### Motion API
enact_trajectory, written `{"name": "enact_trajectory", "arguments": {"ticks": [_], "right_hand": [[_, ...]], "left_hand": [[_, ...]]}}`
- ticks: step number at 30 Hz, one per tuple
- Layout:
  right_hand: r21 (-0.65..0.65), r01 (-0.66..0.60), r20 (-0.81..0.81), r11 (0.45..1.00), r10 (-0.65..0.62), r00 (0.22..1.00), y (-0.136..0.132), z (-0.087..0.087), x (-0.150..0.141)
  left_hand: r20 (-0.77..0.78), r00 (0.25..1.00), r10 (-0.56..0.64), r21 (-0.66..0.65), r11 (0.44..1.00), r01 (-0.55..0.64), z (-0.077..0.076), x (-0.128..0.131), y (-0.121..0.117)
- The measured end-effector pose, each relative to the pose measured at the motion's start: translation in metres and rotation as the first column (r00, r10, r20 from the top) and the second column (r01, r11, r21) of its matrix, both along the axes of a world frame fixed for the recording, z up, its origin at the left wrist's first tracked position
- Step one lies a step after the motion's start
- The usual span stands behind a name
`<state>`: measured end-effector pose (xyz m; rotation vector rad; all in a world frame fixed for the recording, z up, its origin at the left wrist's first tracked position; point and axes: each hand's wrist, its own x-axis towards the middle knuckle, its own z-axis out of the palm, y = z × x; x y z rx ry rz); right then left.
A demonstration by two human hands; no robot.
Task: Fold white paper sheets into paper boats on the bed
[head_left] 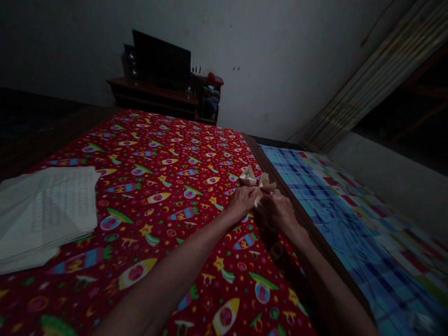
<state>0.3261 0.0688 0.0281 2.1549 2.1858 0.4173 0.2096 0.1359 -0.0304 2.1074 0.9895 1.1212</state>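
Observation:
Both of my hands reach forward over a red cloth (185, 186) printed with rockets and stars. The fingers of my left hand (241, 201) are closed at the left edge of a small pale folded paper (258, 198). On its other side my right hand (280, 212) is curled, fingers bent against the same paper. Just beyond the fingertips stand two more folded paper pieces: a pointed, boat-like paper shape (248, 176) and a crumpled-looking paper shape (267, 182). The dim light and my fingers hide the details of the folds.
To the left lies a stack of printed paper sheets (49, 205). A dark wooden edge (301, 219) runs along the right, with blue checked bedding (325, 205) past it. At the far wall, a television (161, 58) stands on a wooden cabinet (154, 91).

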Motion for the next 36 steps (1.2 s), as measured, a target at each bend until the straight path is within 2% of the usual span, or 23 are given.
{"name": "enact_trajectory", "arguments": {"ticks": [6,9,13,18,23,26,28,30,32,36], "right_hand": [[-0.081,0.095,-0.015,0.992,-0.097,0.995,0.004,0.004,0.000],[-0.094,0.109,-0.012,0.990,-0.111,0.994,0.005,0.008,-0.003],[-0.078,0.104,-0.033,0.992,-0.107,0.994,0.000,0.013,-0.006],[0.030,0.061,-0.083,0.998,-0.058,0.995,-0.007,0.018,-0.002],[0.234,-0.059,-0.178,0.970,0.102,0.979,-0.020,0.019,-0.007],[0.228,-0.208,-0.259,0.951,0.265,0.929,-0.042,0.010,-0.033],[0.171,-0.363,-0.358,0.916,0.401,0.843,-0.062,-0.003,-0.059],[0.093,-0.478,-0.427,0.873,0.469,0.774,-0.081,-0.020,-0.084],[0.058,-0.592,-0.461,0.804,0.548,0.698,-0.096,-0.037,-0.103],[0.103,-0.638,-0.446,0.763,0.609,0.656,-0.104,-0.059,-0.124]], "left_hand": [[0.101,0.993,0.055,0.026,0.998,-0.058,0.009,-0.014,-0.001],[0.112,0.993,0.037,0.054,0.998,-0.043,0.018,-0.037,-0.004],[0.068,0.998,0.008,0.091,0.996,-0.014,0.025,-0.080,-0.013],[0.004,1.000,-0.009,0.106,0.994,0.009,0.024,-0.131,-0.030],[-0.123,0.992,-0.024,0.099,0.994,0.036,0.029,-0.171,-0.058],[-0.218,0.975,-0.032,0.129,0.990,0.062,0.037,-0.201,-0.080],[-0.330,0.944,-0.013,0.172,0.982,0.074,0.041,-0.227,-0.093],[-0.445,0.894,0.050,0.227,0.972,0.058,0.041,-0.256,-0.102],[-0.505,0.849,0.158,0.297,0.955,-0.002,0.037,-0.290,-0.107],[-0.636,0.721,0.275,0.308,0.947,-0.090,0.019,-0.361,-0.108]]}}
